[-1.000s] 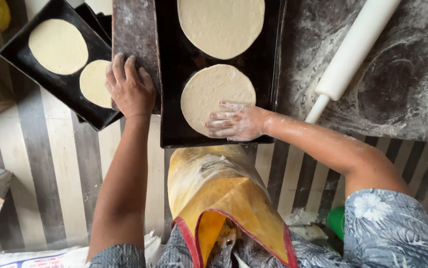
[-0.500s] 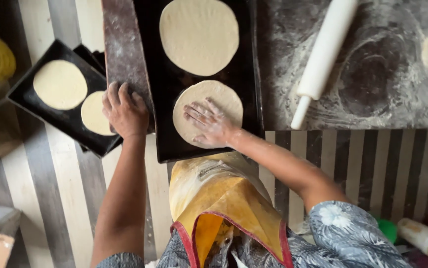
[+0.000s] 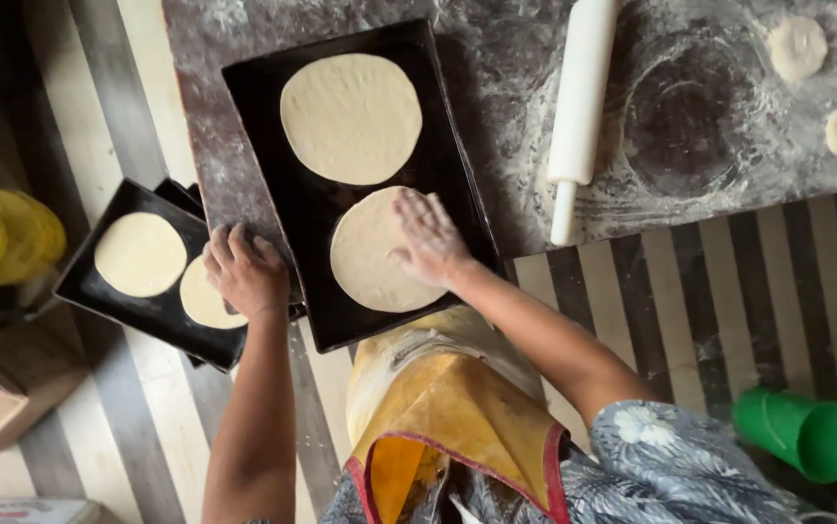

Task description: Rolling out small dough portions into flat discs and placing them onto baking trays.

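1. Our right hand [image 3: 428, 238] lies flat, fingers spread and released, palm down on the near round of flattened pale dough [image 3: 380, 252] in the large black rectangular baking tray [image 3: 273, 146].
2. That tray sits on the flour-dusted dark stone counter [image 3: 506, 116]; a second flattened dough round [image 3: 351, 118] lies at 12 o'clock from the first, apart from it.
3. Our left hand [image 3: 244, 272] rests with fingers loosely curled at the tray's near-left edge, gripping nothing we can make out.
4. At 9 o'clock from it, a smaller black tray [image 3: 161, 311] holds two dough rounds, one partly under the hand.
5. White rolling pin [image 3: 579, 107] at 2 o'clock from the right hand; green plastic cup [image 3: 802, 432] at 4 o'clock.
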